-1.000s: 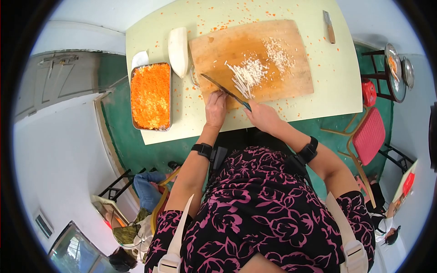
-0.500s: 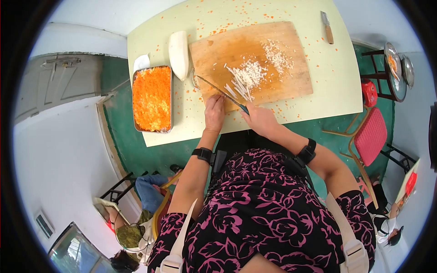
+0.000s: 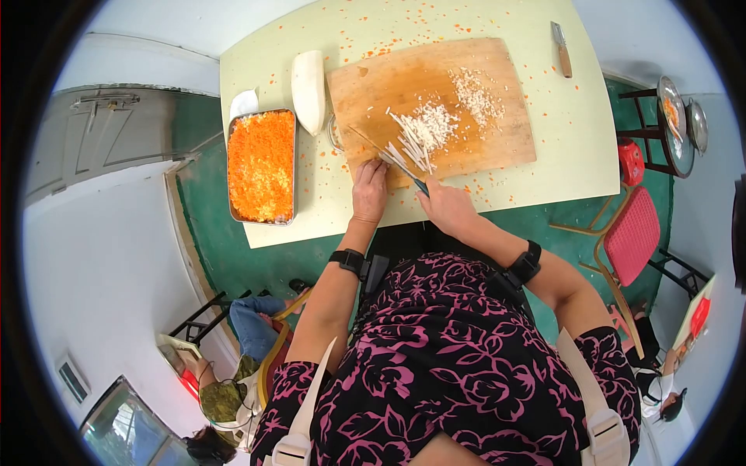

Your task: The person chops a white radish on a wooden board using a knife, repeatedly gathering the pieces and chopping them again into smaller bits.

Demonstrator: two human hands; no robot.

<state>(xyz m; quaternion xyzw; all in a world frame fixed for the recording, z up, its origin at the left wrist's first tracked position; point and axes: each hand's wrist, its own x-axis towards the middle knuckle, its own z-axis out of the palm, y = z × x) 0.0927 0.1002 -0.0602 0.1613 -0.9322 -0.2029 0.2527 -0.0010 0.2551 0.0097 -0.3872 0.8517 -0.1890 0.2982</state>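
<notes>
My right hand (image 3: 448, 206) is wrapped round the handle of a knife (image 3: 400, 165), whose blade points up and left over the near left part of the wooden cutting board (image 3: 373, 93). Beside the blade, my left hand (image 3: 370, 190) has its fingers pressed together at the board's near edge; what they hold is too small to make out. White strips (image 3: 412, 147) lie just right of the blade, touching a pile of chopped white bits (image 3: 434, 124). More white bits (image 3: 475, 97) are spread farther right on the board.
A metal tray of chopped orange pieces (image 3: 261, 167) and a large peeled white radish (image 3: 308, 93) are left of the board. A peeler-like tool (image 3: 561, 50) lies at the far right. A pink chair (image 3: 632, 235) stands right; two people sit at the lower left and lower right.
The knife blade has tilted and shifted slightly beside my left fingers. Both hands have moved only a little.
</notes>
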